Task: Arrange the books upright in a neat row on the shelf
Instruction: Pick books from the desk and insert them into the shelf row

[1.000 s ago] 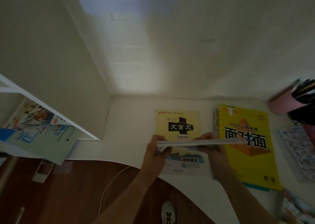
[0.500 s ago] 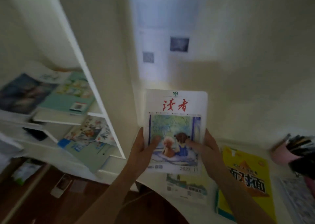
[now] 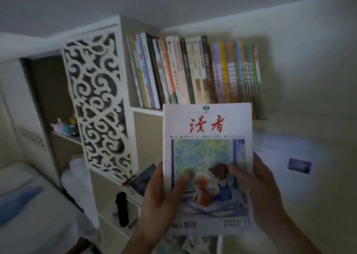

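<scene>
Operator: Compared with the view half a second back, I now see the magazine point(image 3: 207, 157) raised in front of the upper shelf point(image 3: 146, 109), where a row of books point(image 3: 193, 72) has come into view; the yellow workbook and the counter have dropped out of sight.

Reviewer: State the grip on each side.

Operator: I read both as holding. Left hand point(image 3: 160, 199) clasps the magazine's lower left edge, thumb lying across the cover, fingers hidden behind it. Right hand point(image 3: 264, 193) clasps the lower right edge, thumb reaching onto the cover picture.

Reviewer: Position of the magazine relative to the hands and shelf?

Operator: It stands upright between the two hands, cover toward me. Its top edge overlaps the lower ends of the right-hand books in the row. I cannot tell whether it touches the shelf or sits nearer the camera.

Reviewer: Materials and shapes?

Operator: Magazine: thin, rectangular, soft paper cover, white with red characters above a framed, watercolour-like picture of two small figures. Row of books: upright to slightly left-leaning, narrow spines in mixed colours, packed side by side. Shelf: white flat boards. Beside it stands a white fretwork panel point(image 3: 96, 103), cut through in curling scroll shapes. A dark cylindrical object point(image 3: 122, 208) stands in a lower compartment; detail there is blurred.
</scene>
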{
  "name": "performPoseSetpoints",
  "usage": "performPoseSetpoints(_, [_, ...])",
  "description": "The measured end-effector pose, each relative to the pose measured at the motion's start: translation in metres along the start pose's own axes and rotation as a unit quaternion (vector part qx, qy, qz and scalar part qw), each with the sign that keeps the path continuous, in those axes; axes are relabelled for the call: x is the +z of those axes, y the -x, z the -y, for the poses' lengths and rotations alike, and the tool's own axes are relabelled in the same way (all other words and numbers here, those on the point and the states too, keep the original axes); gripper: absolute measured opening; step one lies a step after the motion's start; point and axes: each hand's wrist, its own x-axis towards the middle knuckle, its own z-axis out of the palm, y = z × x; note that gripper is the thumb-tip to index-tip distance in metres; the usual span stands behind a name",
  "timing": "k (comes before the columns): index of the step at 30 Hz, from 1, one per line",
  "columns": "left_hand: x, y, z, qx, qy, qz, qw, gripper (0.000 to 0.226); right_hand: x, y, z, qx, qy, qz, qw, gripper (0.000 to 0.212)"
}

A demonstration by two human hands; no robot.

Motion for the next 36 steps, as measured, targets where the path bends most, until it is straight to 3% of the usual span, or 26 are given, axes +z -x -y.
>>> performPoseSetpoints(7, [-0.098, -0.096, -0.021, 0.072, -0.098, -0.091, 0.988, 0.027, 0.142, -0.099, 0.047, -0.041, -0.029, 0.061, 0.997, 0.032])
performPoseSetpoints(10, [-0.119, -0.129, -0.016, 0.103, -0.165, -0.173, 0.966, 0.021, 0.182, -0.138, 0.054, -0.059, 0.108, 0.107, 0.987, 0.024])
performPoseSetpoints(14, [-0.132, -0.165, -0.014, 0.131, -0.212, -0.267, 0.931, 0.030, 0.210, -0.174, 0.052, -0.116, 0.311, 0.102, 0.938, 0.060])
performPoseSetpoints(17, [-0.134, -0.190, -0.017, 0.142, -0.200, -0.311, 0.918, 0.025, 0.214, -0.192, 0.051, -0.172, 0.369, 0.089, 0.909, 0.061])
performPoseSetpoints(21, [-0.130, -0.216, -0.018, 0.173, -0.204, -0.331, 0.905, 0.024, 0.209, -0.209, 0.050, -0.292, 0.469, 0.036, 0.833, 0.056])
performPoseSetpoints(24, [-0.124, -0.225, -0.012, 0.207, -0.221, -0.324, 0.896, 0.026, 0.208, -0.214, 0.047, -0.337, 0.519, 0.047, 0.784, 0.054])
performPoseSetpoints(32, [-0.120, -0.225, 0.013, 0.282, -0.305, -0.300, 0.859, 0.023, 0.195, -0.223, 0.029, -0.311, 0.529, 0.102, 0.783, 0.045])
performPoseSetpoints(36, [-0.123, -0.221, 0.012, 0.263, -0.288, -0.298, 0.872, 0.029, 0.194, -0.222, 0.015, -0.307, 0.529, 0.122, 0.781, 0.036])
